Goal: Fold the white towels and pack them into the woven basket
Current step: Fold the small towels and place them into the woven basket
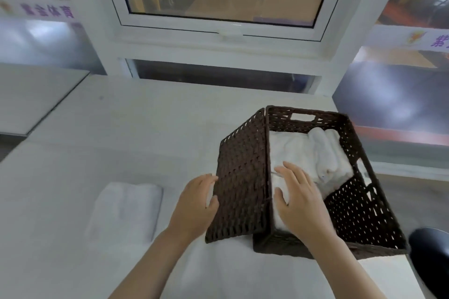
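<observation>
A dark brown woven basket (pixel 245 177) stands on the white table, right of centre. Folded white towels (pixel 291 150) lie inside it along the left wall, and a rolled white towel (pixel 325 153) lies beside them at the back. My right hand (pixel 298 199) is inside the basket with its fingers spread flat on the nearest towel. My left hand (pixel 196 204) rests against the outside of the basket's left wall, fingers lightly bent on the weave. One more folded white towel (pixel 128 206) lies on the table to the left.
The white table (pixel 121 128) runs back to a window frame (pixel 218 39). A grey board (pixel 31 97) lies at the far left. A dark rounded object (pixel 430 255) sits at the table's right edge beside the basket.
</observation>
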`<state>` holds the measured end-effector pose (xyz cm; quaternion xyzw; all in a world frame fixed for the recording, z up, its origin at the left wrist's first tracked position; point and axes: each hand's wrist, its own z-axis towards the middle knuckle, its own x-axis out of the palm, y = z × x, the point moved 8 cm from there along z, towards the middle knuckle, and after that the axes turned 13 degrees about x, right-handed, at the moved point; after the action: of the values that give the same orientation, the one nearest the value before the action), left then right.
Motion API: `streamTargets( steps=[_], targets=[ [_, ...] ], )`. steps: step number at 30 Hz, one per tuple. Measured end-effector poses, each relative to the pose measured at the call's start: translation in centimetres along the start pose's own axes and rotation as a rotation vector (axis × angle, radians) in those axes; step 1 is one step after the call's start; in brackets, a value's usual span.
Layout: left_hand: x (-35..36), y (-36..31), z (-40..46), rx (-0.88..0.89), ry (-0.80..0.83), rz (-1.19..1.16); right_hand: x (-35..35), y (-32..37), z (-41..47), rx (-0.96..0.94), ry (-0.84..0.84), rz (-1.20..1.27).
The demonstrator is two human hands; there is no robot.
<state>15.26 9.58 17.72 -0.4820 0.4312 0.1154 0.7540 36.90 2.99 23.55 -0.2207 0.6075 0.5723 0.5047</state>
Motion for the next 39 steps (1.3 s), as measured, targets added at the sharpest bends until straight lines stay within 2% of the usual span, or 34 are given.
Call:
streamTargets(
  steps=[9,12,17,22,25,28,31,33,35,39],
  targets=[
    [-5.8,15.2,-13.3,-0.301,0.109,0.163,11.7,12.0,-5.7,-0.137,0.214,0.033],
    [-7.2,18.8,-16.1,-0.367,0.159,0.187,16.3,14.4,-7.1,-0.127,0.309,0.075],
    [-8.3,23.2,-19.3,-0.431,0.227,0.161,24.7,17.9,-10.4,-0.15,0.623,-0.031],
    [-8.0,25.9,-20.8,-0.433,0.281,0.109,29.7,19.0,-11.9,0.068,0.794,0.066],
    [-7.8,26.9,-21.3,-0.409,0.304,0.126,31.8,18.9,-12.1,0.318,0.863,0.304],
    [-7.3,27.5,-21.5,-0.382,0.324,0.138,33.1,18.4,-12.2,0.549,0.82,0.553],
    [-6.9,27.7,-21.6,-0.358,0.331,0.126,33.2,17.7,-11.5,0.714,0.715,0.664],
    [-6.8,27.8,-21.5,-0.343,0.337,0.153,33.7,17.6,-11.1,0.82,0.718,0.725],
    [-6.8,27.9,-21.4,-0.332,0.336,0.184,34.1,18.0,-10.5,0.873,0.751,0.752],
    [-7.0,28.2,-21.1,-0.33,0.319,0.197,34.7,18.8,-9.8,0.863,0.769,0.757]
  ],
)
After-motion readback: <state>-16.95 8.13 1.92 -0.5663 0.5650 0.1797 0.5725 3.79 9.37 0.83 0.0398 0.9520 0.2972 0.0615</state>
